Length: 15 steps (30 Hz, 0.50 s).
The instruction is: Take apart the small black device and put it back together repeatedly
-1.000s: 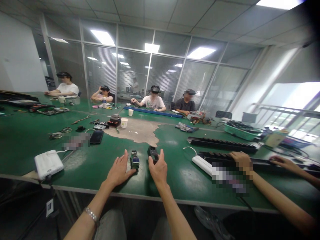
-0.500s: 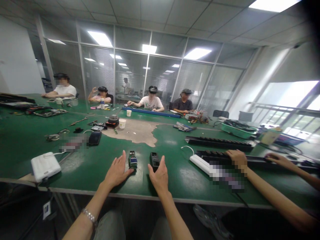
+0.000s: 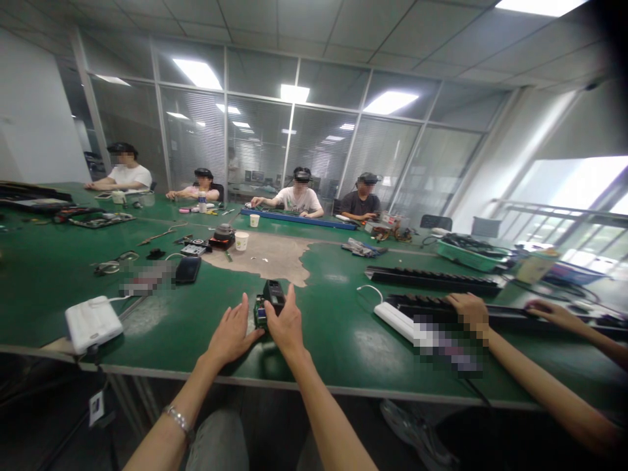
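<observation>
A small green circuit board [image 3: 260,314] with a dark screen stands on the green table, partly hidden by my right thumb. My left hand [image 3: 232,330] lies just left of it, fingers stretched out and thumb pointing at its lower edge. My right hand [image 3: 286,325] grips a black plastic housing [image 3: 275,296] with openings in its upper face, thumb on the near left and fingers along the right side. The housing is close beside the board; whether the two touch I cannot tell.
On the left lie a white box-shaped adapter [image 3: 94,324] and a black phone [image 3: 188,269]. A paper cup [image 3: 241,241] stands farther back. At right are a white power strip [image 3: 395,320], long black rails [image 3: 432,280] and another person's hand [image 3: 468,310]. Several people sit opposite.
My right hand has carried the black housing leftward, from a gap away to right beside the circuit board. My left hand and the board have hardly moved.
</observation>
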Motion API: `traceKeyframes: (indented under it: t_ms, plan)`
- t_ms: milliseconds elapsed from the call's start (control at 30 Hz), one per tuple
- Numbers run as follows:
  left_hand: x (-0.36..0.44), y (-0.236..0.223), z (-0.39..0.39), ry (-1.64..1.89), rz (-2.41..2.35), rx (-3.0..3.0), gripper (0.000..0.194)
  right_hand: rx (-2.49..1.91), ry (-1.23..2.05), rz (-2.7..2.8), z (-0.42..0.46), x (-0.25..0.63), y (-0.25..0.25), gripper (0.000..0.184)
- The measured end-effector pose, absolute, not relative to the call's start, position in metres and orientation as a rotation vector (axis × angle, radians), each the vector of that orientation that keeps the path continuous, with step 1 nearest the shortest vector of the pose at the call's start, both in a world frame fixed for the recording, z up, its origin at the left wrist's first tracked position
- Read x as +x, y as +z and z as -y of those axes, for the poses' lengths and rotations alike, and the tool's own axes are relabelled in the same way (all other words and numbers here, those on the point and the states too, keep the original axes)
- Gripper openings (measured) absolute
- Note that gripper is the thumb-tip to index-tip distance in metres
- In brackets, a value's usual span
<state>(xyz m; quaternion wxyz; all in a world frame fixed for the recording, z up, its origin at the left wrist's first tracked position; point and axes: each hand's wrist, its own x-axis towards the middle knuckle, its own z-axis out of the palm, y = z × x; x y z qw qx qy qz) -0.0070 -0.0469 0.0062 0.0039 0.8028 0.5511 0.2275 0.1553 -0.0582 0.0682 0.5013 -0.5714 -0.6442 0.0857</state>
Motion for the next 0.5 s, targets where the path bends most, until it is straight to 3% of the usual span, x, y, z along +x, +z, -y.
traceKeyframes:
  t_ms: [500]
  plan:
    - [-0.008,0.013,0.055,0.671,-1.704,2.543,0.09,-1.634,0.237,1.751,0.065,0.129,0.052,0.081]
